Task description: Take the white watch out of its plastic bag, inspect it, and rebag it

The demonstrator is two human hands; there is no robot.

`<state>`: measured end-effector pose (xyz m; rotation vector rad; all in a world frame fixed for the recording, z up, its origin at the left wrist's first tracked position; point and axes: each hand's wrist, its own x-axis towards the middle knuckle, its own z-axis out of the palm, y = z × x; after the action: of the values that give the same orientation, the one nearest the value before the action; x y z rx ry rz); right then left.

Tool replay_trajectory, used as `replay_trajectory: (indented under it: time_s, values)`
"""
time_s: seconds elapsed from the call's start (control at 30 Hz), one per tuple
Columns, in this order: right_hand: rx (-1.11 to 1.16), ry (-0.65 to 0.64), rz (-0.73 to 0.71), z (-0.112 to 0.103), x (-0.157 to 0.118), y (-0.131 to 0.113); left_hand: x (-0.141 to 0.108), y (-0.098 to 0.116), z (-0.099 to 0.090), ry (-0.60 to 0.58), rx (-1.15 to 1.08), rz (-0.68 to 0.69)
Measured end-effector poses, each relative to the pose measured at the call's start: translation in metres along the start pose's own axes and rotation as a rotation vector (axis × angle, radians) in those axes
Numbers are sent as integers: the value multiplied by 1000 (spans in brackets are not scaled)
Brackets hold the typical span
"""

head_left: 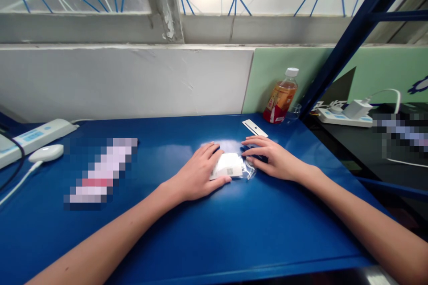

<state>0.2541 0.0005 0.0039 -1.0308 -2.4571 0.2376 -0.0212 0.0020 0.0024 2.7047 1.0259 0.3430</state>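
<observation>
A small clear plastic bag lies on the blue table, with a white packet or card in it that bears a small square printed code. My left hand rests over the bag's left end, fingers stretched out along the far side and thumb along the near edge. At the bag's right end is my right hand, fingers spread and slightly curved, fingertips close to the plastic. I cannot tell whether they touch it. Just beyond the right hand lies a narrow white card with a dark stripe and dot.
A drink bottle with a white cap stands at the table's back right, beside a clear cup. On the left are a power strip, a white corded device and a pixelated object. A blue post rises at right.
</observation>
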Motion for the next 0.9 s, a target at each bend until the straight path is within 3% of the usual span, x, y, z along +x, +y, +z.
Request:
replay_trajectory:
  time_s: [0.43, 0.73, 0.9]
  values:
    - [125, 42, -34, 15, 0, -7, 1, -1, 2, 43, -22, 69]
    - [-15, -38, -20, -14, 0, 6, 2, -2, 0, 39, 34, -29]
    - [-43, -20, 39, -11, -1, 0, 1, -4, 0, 23, 2, -14]
